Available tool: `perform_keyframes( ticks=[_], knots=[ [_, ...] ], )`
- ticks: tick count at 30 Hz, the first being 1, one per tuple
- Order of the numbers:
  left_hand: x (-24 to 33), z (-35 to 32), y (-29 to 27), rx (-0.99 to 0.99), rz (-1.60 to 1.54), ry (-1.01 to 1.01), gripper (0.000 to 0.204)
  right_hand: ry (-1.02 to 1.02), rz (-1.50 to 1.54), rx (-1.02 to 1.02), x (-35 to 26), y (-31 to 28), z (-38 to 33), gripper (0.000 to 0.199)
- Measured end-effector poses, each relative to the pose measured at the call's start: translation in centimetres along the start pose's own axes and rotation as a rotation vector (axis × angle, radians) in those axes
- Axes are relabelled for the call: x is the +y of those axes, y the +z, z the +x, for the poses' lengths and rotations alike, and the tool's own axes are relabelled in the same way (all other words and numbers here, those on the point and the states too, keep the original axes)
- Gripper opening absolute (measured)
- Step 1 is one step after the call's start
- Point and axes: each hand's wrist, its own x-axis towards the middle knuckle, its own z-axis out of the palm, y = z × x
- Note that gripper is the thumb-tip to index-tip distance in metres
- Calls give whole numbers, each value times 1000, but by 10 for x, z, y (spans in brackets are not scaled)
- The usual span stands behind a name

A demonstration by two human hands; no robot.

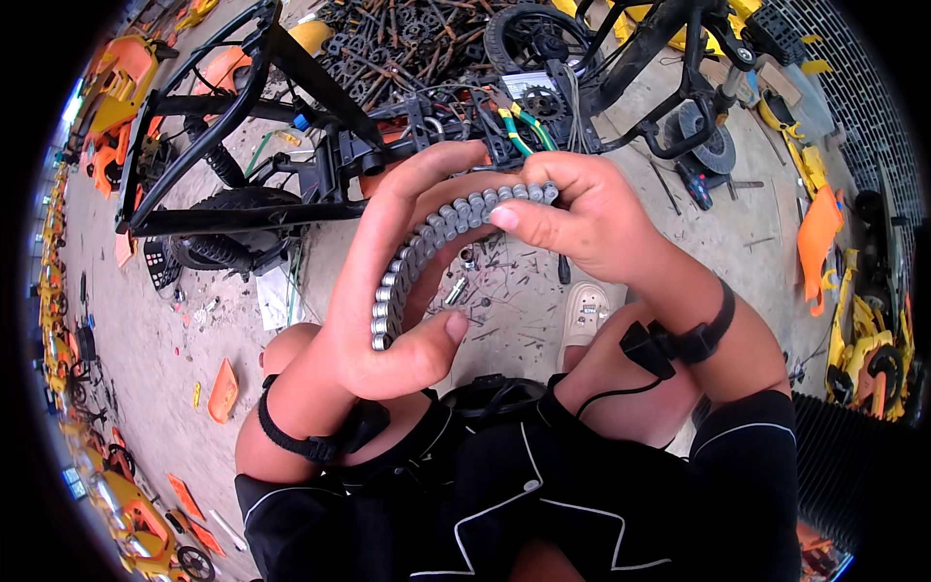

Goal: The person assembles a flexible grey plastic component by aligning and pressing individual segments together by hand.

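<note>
A grey metal roller chain (427, 242) arcs between both hands in the middle of the head view. My left hand (388, 291) grips its lower end, thumb pressed under it and fingers curled behind the arc. My right hand (582, 218) pinches the upper end between thumb and fingers. Black straps sit on both wrists, the right one carrying a small black box with a cable.
A black tube frame with small wheels (252, 145) lies on the dirt ground ahead, with wires (519, 131) and a sprocket. A pile of dark metal parts (407, 39) lies beyond. Orange (819, 233) and yellow plastic pieces line both sides. Loose bolts (456, 289) lie below the chain.
</note>
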Motion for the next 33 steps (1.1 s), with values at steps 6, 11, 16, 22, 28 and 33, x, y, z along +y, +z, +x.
perform_keyframes(
  ticks=[6, 11, 16, 22, 28, 33],
  knots=[
    [-3, 1, -8, -106, 104, -16, 96, -67, 5, -36, 9, 4, 5, 32],
    [-5, 1, -12, -115, 179, -69, 100, -236, -227, 8, 8, 8, 1, 36],
    [-4, 5, -9, -142, 210, -56, 96, -156, 26, -43, 3, 13, -3, 44],
    [-4, 4, -10, -167, 309, -13, 94, -162, 86, -123, 7, 13, -6, 48],
    [6, 4, -13, -277, 441, 57, 94, -258, 99, -20, 11, 24, -9, 59],
    [-9, -5, -5, -148, 275, 18, 98, -328, -101, -3, 13, 21, -8, 69]
  ],
)
